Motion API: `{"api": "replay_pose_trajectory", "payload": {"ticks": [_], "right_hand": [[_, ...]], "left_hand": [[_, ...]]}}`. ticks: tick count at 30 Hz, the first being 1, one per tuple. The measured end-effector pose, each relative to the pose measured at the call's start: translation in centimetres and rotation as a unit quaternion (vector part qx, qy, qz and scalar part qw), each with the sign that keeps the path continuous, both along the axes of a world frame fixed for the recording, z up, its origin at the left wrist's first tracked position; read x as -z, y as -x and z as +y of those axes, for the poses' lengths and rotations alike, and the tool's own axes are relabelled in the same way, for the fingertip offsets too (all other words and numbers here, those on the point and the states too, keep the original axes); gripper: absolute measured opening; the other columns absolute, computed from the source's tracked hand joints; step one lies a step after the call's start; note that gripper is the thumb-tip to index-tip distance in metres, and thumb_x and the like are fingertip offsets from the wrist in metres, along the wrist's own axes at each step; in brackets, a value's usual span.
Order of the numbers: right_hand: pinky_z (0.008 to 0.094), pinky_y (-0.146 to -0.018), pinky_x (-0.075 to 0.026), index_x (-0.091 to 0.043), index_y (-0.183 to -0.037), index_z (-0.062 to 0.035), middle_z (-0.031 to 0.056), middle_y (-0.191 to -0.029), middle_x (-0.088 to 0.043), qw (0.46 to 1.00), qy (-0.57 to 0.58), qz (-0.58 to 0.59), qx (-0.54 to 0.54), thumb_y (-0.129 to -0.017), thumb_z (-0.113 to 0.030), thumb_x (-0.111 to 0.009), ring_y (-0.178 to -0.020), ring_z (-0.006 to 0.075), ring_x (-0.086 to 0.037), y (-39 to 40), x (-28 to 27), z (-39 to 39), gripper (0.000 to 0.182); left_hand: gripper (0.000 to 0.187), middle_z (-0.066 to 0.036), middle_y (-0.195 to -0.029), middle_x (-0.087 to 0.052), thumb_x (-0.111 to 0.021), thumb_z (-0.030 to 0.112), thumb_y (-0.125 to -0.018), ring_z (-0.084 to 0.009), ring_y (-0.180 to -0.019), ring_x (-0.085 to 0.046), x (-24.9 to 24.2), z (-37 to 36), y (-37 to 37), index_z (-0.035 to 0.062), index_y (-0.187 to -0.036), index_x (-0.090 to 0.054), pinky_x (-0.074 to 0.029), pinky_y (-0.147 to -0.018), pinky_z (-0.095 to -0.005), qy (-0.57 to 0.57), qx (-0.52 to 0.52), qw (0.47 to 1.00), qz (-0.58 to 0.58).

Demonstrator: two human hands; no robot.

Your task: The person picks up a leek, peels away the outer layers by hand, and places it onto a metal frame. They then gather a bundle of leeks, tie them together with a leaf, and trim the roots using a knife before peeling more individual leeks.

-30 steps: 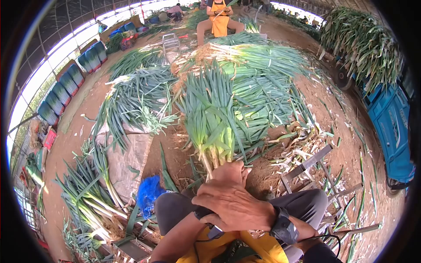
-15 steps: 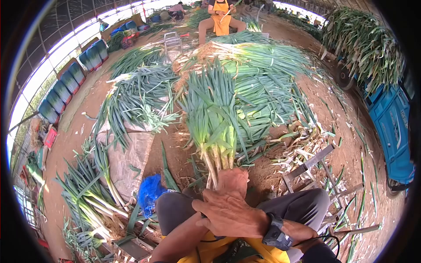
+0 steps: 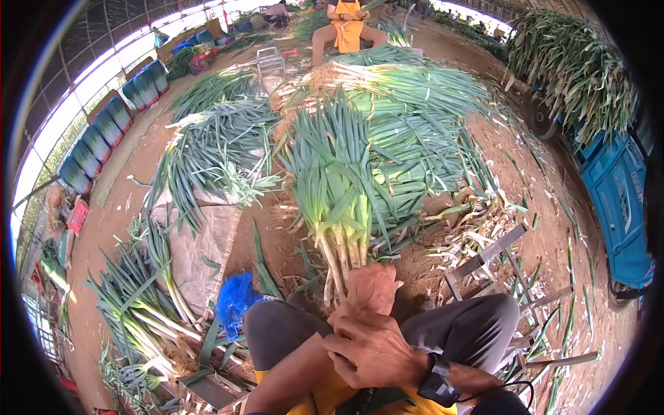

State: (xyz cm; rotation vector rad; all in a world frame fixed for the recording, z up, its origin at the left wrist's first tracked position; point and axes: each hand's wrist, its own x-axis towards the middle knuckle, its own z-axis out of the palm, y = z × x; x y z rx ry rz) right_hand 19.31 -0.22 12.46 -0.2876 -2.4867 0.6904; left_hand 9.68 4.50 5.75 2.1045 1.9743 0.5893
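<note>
My left hand (image 3: 371,289) is wrapped tight around the pale stalks of a bunch of green onions (image 3: 337,187), gripping just below where the white turns green, so the leaves fan up and away from me over the dirt. My right hand (image 3: 375,349) lies over my left wrist, nearer my body, fingers curled; I cannot tell whether it holds anything. The bunch stands in front of my knees (image 3: 283,325). Beyond it lies a big heap of green onions (image 3: 415,111); a blue plastic bag (image 3: 235,299) sits beside my left knee.
</note>
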Motion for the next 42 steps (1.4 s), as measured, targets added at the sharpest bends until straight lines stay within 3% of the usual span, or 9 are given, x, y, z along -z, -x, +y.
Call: {"api": "replay_pose_trajectory", "payload": {"ticks": [10, 19, 21, 23, 24, 26, 31, 36, 42], "right_hand": [[0.0341, -0.074, -0.045, -0.068, -0.094, -0.0112, 0.0017, -0.087, -0.058, 0.998, -0.040, 0.051, 0.021, -0.064, -0.013, -0.073, -0.071, 0.0197, -0.058, -0.5, 1.0, -0.7, 0.031], [0.0356, -0.088, -0.045, -0.068, -0.110, -0.0088, 0.0039, -0.103, -0.060, 0.994, -0.050, 0.090, 0.025, -0.073, -0.020, -0.072, -0.087, 0.0212, -0.061, -0.5, -0.2, 0.1, 0.039], [0.0369, -0.085, -0.048, -0.072, -0.109, -0.0092, 0.0050, -0.108, -0.063, 0.985, -0.017, 0.161, 0.058, -0.071, -0.016, -0.076, -0.088, 0.0231, -0.063, -1.1, -0.9, 1.5, 0.039], [0.0380, -0.075, -0.052, -0.072, -0.098, -0.0044, 0.0099, -0.096, -0.068, 0.965, -0.035, 0.212, 0.153, -0.074, -0.008, -0.072, -0.083, 0.0264, -0.064, -2.0, -1.0, 4.6, 0.024], [0.0383, -0.072, -0.051, -0.069, -0.094, -0.0007, 0.0126, -0.091, -0.067, 0.950, -0.024, 0.245, 0.190, -0.078, -0.004, -0.067, -0.078, 0.0296, -0.064, -2.1, -1.0, 6.4, 0.016], [0.0355, -0.068, -0.049, -0.064, -0.091, 0.0031, 0.0174, -0.085, -0.065, 0.930, 0.054, 0.222, 0.289, -0.088, -0.004, -0.060, -0.073, 0.0284, -0.063, -2.3, 1.1, 10.0, 0.009], [0.0273, -0.062, -0.047, -0.068, -0.094, 0.0014, 0.0013, -0.074, -0.064, 0.822, 0.477, 0.100, 0.294, -0.090, -0.013, -0.067, -0.068, 0.0077, -0.056, -2.5, 20.8, 18.1, 0.014], [0.0370, -0.069, -0.053, -0.072, -0.101, -0.0060, 0.0095, -0.080, -0.071, 0.884, 0.225, -0.196, 0.360, -0.087, -0.029, -0.071, -0.075, 0.0210, -0.066, 0.1, 31.0, 14.7, 0.027], [0.0402, -0.071, -0.052, -0.069, -0.109, -0.0077, 0.0101, -0.091, -0.070, 0.906, 0.184, -0.105, 0.367, -0.089, -0.028, -0.068, -0.080, 0.0252, -0.064, 4.2, 41.2, 15.0, 0.029]], "left_hand": [[0.030, -0.010, -0.063, -0.058, -0.070, 0.018, -0.090, -0.0233, -0.056, -0.053, 0.7, 1.2, -1.0, 0.0006, -0.071, -0.055, -0.048, -0.057, -0.0312, 0.035, -0.001, 0.966, -0.257], [0.018, -0.003, -0.070, -0.063, -0.063, 0.014, -0.096, -0.0092, -0.064, -0.060, 0.7, 1.7, 0.8, -0.0029, -0.089, -0.063, -0.052, -0.063, -0.0249, 0.080, 0.007, 0.874, -0.479], [0.018, -0.003, -0.072, -0.065, -0.061, 0.014, -0.097, -0.0093, -0.065, -0.061, -1.1, 1.1, 1.7, -0.0026, -0.091, -0.065, -0.052, -0.063, -0.0251, 0.048, -0.001, 0.686, -0.726], [0.021, -0.004, -0.071, -0.065, -0.059, 0.015, -0.097, -0.0104, -0.064, -0.061, -3.0, 0.3, 3.9, -0.0025, -0.088, -0.065, -0.050, -0.061, -0.0248, -0.016, -0.031, 0.770, -0.638], [0.023, -0.005, -0.069, -0.065, -0.059, 0.016, -0.096, -0.0115, -0.063, -0.061, -3.8, 0.2, 5.5, -0.0026, -0.083, -0.064, -0.048, -0.058, -0.0245, -0.053, -0.044, 0.915, -0.398], [0.023, -0.007, -0.073, -0.068, -0.058, 0.016, -0.097, -0.0118, -0.068, -0.064, -4.8, -0.4, 7.1, -0.0039, -0.091, -0.067, -0.048, -0.060, -0.0244, -0.056, -0.083, 0.876, -0.472], [0.026, -0.008, -0.077, -0.070, -0.057, 0.018, -0.100, -0.0115, -0.072, -0.067, -5.5, -1.3, 10.1, -0.0047, -0.093, -0.067, -0.050, -0.061, -0.0248, -0.085, -0.116, 0.864, -0.482], [0.027, -0.008, -0.078, -0.070, -0.056, 0.019, -0.101, -0.0115, -0.072, -0.067, -6.4, -1.3, 11.1, -0.0049, -0.095, -0.067, -0.051, -0.062, -0.0234, -0.069, -0.155, 0.866, -0.470], [0.037, -0.009, -0.080, -0.069, -0.052, 0.030, -0.103, -0.0130, -0.076, -0.064, -6.9, -1.3, 11.8, -0.0034, -0.103, -0.066, -0.048, -0.070, -0.0261, -0.013, -0.162, 0.858, -0.488]]}}
